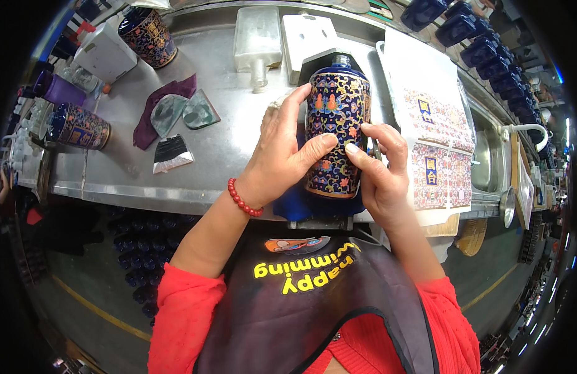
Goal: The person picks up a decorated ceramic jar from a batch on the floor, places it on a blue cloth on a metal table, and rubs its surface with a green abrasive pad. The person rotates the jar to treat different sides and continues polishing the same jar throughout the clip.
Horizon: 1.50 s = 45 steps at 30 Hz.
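A dark blue bottle (pixel 336 112) with a colourful floral decal lies on its side in front of me, its neck pointing away, on what looks like a dark holder. My left hand (pixel 288 146) wraps around its left side, thumb pressed on the decal and fingers along the far edge. From the right, my right hand (pixel 383 165) grips the other side, thumb tip on the patterned surface and index finger at the edge. Both thumbs sit close together on the lower half. Blue material (pixel 301 207) shows beneath the bottle's base.
Decal sheets (pixel 431 159) lie right of the bottle. To the left are scraper-like pieces (pixel 169 115), a purple cloth (pixel 150 111) and decorated bottles (pixel 79 127). A clear bottle (pixel 258 38) lies at the back. A sink (pixel 485 165) with a white tap (pixel 528 129) stands right.
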{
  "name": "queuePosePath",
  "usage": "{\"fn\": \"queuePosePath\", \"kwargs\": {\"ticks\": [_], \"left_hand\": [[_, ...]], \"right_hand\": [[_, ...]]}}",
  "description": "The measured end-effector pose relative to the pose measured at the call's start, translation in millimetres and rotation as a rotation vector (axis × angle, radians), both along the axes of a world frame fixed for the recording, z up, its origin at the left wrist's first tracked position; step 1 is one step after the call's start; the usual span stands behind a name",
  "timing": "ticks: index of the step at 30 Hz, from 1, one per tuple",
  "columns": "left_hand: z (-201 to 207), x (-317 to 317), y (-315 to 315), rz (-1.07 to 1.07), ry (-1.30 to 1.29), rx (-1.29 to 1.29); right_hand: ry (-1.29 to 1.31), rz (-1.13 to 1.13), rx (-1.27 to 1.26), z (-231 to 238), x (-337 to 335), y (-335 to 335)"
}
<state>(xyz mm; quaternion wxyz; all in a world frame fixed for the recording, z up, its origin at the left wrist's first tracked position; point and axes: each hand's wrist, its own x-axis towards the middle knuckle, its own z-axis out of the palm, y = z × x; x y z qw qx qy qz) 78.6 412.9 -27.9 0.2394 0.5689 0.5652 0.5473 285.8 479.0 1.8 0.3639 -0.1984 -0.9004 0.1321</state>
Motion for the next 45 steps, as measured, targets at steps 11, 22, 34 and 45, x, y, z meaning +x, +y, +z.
{"fn": "queuePosePath", "kwargs": {"ticks": [11, 22, 34, 45], "left_hand": [[5.4, -7.6, -2.1, -0.099, -0.075, -0.091], [-7.3, -9.6, -1.7, -0.186, -0.266, -0.055], [3.4, -1.9, -23.8, 0.121, 0.295, 0.304], [15.9, -6.8, -17.1, 0.193, 0.354, 0.326]], "right_hand": [[0.047, 0.012, -0.03, -3.6, -0.5, -0.7], [-0.23, 0.008, 0.115, 30.2, -1.5, -2.8], [-0.213, -0.005, 0.085, 40.3, -3.1, 2.3], [-0.152, 0.016, 0.078, 46.7, -1.2, 16.7]]}}
